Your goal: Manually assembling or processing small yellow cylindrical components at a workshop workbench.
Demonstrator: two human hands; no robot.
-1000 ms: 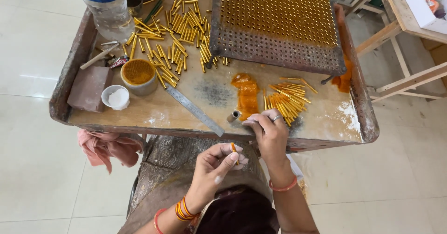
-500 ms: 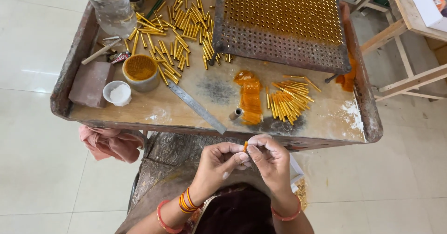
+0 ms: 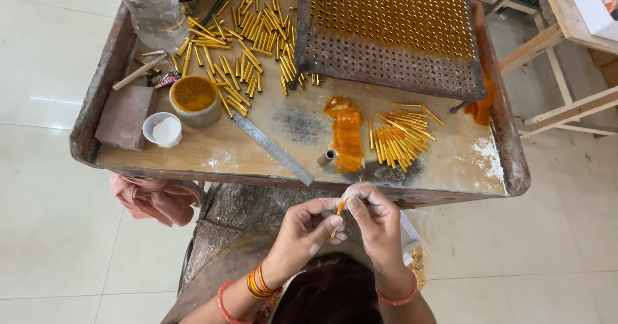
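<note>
My left hand (image 3: 302, 229) and my right hand (image 3: 374, 216) meet over my lap, just in front of the table edge. Between their fingertips they pinch one thin golden tube with an orange strip (image 3: 338, 209) at its top end. On the table (image 3: 450, 163) ahead lies a small heap of golden tubes (image 3: 398, 141), and beside it a stack of orange strips (image 3: 346, 134) with a short metal sleeve (image 3: 326, 157). A bigger scatter of golden tubes (image 3: 241, 40) covers the far left of the table.
A perforated metal rack (image 3: 386, 63) filled with upright tubes stands at the back right. A steel ruler (image 3: 271, 147), a small tin of orange paste (image 3: 195, 98), a white cup (image 3: 162, 129), a brown block (image 3: 126, 115) and a plastic bottle (image 3: 152, 8) sit left. A pink cloth (image 3: 153, 198) hangs below.
My right hand has come back from the table edge to my lap. Both hands have closed together around the thin tube and orange strip.
</note>
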